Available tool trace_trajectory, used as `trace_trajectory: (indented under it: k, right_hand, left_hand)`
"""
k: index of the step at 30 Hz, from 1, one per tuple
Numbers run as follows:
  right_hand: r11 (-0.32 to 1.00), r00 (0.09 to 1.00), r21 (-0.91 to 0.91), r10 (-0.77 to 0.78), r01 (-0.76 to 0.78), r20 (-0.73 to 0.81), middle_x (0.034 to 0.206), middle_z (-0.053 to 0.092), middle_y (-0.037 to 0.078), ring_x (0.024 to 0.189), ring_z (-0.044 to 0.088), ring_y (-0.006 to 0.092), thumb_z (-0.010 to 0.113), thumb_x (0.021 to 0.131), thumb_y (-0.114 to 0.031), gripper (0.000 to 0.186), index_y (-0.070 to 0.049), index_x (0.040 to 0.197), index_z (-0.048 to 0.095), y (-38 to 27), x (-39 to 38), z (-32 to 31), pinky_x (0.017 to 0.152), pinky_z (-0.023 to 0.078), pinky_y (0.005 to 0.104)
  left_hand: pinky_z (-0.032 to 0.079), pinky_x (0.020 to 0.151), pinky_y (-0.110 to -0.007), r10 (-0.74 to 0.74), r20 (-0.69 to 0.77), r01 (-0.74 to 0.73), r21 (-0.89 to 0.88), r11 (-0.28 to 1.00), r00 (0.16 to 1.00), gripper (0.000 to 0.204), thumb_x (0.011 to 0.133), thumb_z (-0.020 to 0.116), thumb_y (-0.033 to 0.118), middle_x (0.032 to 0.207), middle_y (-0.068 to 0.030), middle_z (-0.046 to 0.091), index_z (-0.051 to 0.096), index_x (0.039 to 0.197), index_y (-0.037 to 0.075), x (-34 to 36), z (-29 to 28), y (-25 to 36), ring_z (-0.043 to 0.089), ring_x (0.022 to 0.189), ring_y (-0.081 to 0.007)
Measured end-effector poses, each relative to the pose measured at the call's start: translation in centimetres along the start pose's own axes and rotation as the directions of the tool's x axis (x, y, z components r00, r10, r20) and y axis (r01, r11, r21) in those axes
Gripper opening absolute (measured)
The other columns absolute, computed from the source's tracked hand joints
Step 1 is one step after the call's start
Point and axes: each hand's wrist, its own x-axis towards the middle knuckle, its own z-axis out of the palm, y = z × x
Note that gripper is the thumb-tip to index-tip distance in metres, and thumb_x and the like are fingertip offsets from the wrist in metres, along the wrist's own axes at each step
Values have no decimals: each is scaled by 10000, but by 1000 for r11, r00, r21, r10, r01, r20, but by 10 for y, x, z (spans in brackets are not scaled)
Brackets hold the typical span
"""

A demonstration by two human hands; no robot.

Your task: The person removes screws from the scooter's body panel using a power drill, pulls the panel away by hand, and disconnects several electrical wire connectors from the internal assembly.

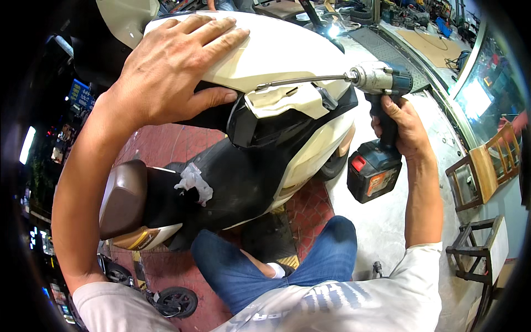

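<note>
My left hand lies spread over the cream front panel of a scooter, its thumb reaching down to the panel's lower edge. In my right hand is a cordless impact driver, gripped by its handle, with a black battery pack at the bottom. A long thin bit runs leftward from the driver's chuck. The bit's tip is at the upper edge of a smaller cream trim piece; whether it sits in a screw, I cannot tell. Black plastic shows beneath that trim.
The scooter's brown seat is at the left, and a crumpled plastic bag lies on its black floorboard. Wooden stools stand at the right. Another wheel shows at lower left. Red paving meets a pale floor.
</note>
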Motion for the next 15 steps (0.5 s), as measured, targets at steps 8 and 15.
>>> trace_trajectory:
  k: [8, 15]
  right_hand:
    - [1000, 999, 11, 3, -4, 37, 870, 621, 35, 663, 609, 114, 758, 923, -421, 469, -35, 1142, 607, 4, 4, -1, 538, 505, 236]
    - [1000, 1000, 1, 4, -4, 17, 861, 622, 35, 663, 611, 113, 768, 912, -433, 485, -27, 1125, 608, 3, 4, 0, 529, 499, 231]
  left_hand:
    - [370, 1194, -465, 10, 5, -10, 0, 1000, 1000, 928, 755, 737, 605, 1533, -103, 504, 469, 1524, 158, 0, -3, 1, 476, 1403, -320]
    - [369, 1200, -463, -21, -5, 21, -24, 1000, 1000, 964, 704, 755, 609, 1532, -82, 508, 476, 1521, 179, 2, 1, 1, 474, 1406, -307]
